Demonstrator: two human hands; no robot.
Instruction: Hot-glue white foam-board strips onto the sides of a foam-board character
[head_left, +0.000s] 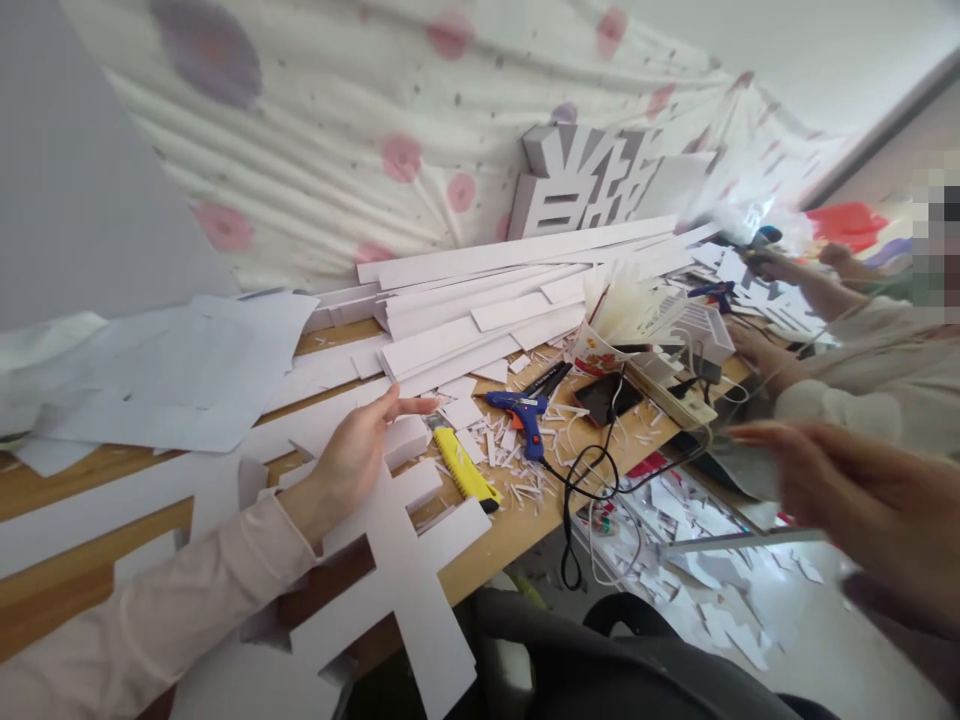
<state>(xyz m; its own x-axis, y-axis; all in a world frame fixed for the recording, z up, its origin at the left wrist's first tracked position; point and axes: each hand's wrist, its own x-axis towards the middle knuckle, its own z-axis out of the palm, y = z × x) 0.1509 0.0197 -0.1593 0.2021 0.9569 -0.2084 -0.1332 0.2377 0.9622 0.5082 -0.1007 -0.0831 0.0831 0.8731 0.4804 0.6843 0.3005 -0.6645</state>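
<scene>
My left hand (360, 450) is open, fingers stretched toward the right, hovering over or resting on a large white foam-board cut-out shape (405, 560) on the wooden table (517, 530). Just right of it lie a yellow utility knife (465, 468) and a blue hot glue gun (523, 412). My right hand (847, 505) hangs blurred in the air off the table's right edge, fingers stretched leftward, holding nothing I can see.
Long white strips (510, 280) and sheets (187, 370) pile at the back, with white block letters (592, 180) against a spotted cloth. Black and white cables (592, 490) dangle over the edge. Another person's hands (757, 350) work at the right. Scraps litter the floor (720, 590).
</scene>
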